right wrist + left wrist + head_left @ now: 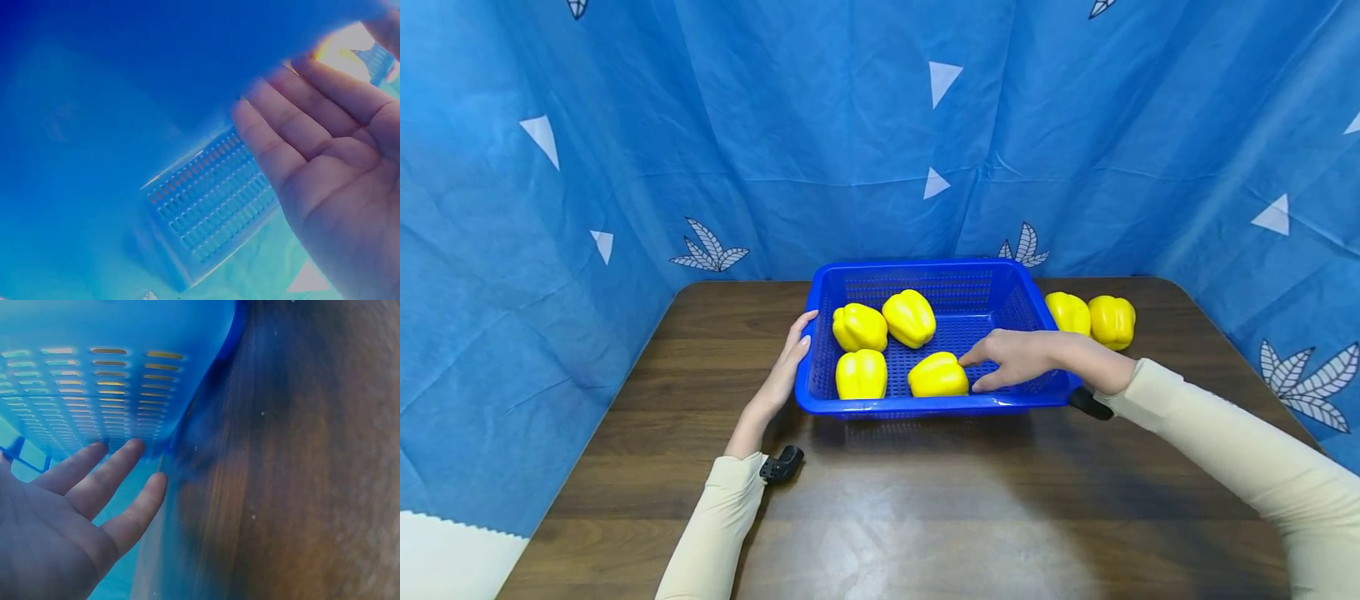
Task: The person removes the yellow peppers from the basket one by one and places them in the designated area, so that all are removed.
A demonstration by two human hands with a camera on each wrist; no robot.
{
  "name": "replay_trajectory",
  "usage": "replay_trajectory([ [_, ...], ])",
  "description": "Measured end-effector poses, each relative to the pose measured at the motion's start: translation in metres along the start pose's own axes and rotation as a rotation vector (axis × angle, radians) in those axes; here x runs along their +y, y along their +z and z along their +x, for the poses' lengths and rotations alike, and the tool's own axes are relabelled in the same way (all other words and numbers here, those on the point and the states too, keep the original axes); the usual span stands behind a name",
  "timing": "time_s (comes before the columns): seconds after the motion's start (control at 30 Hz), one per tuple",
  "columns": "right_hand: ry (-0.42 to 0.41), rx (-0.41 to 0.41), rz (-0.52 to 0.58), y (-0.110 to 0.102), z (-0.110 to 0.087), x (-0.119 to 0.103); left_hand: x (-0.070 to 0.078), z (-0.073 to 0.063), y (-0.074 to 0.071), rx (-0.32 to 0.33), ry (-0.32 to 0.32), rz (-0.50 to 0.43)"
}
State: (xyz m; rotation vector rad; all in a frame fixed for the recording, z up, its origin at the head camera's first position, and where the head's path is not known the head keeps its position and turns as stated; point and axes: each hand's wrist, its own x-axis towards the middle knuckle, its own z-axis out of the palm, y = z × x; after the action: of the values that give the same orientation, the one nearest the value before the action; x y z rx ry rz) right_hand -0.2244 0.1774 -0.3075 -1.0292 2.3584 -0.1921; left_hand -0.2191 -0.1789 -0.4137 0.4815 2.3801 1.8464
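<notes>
A blue plastic basket with slotted walls stands on the table. Inside it lie several yellow bell peppers: two in the left-rear part, one at the front left and one near the front middle. My left hand rests against the basket's left side, its fingers fairly straight along the outer wall. Over the basket's right half, my right hand reaches in with extended fingers beside the front-middle pepper. The index fingertip is at that pepper's right end; whether it touches is unclear.
Two more yellow bell peppers, one next to another, sit outside the basket to its right, partly behind my right forearm. The brown wooden table extends in front. A blue patterned curtain hangs behind and at the sides.
</notes>
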Motion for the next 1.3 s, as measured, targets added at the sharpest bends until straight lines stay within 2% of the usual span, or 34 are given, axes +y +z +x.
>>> replay_trajectory([
  [0.3,0.019,-0.133,-0.007,-0.012,0.005,-0.006,0.0,0.001,-0.001,-0.003,-0.001,-0.012],
  [0.43,0.024,-0.153,-0.014,-0.017,0.01,-0.009,0.003,0.0,-0.001,-0.007,-0.01,-0.02],
  [0.8,0.046,-0.124,-0.055,-0.017,0.032,-0.021,0.006,0.003,0.001,-0.014,-0.014,-0.016],
  [1.03,0.083,-0.082,-0.02,-0.009,0.047,-0.027,0.005,0.003,0.002,-0.021,-0.011,-0.03],
  [1.3,0.118,-0.06,-0.109,-0.005,0.063,-0.037,0.001,-0.001,0.001,-0.002,-0.011,-0.03],
])
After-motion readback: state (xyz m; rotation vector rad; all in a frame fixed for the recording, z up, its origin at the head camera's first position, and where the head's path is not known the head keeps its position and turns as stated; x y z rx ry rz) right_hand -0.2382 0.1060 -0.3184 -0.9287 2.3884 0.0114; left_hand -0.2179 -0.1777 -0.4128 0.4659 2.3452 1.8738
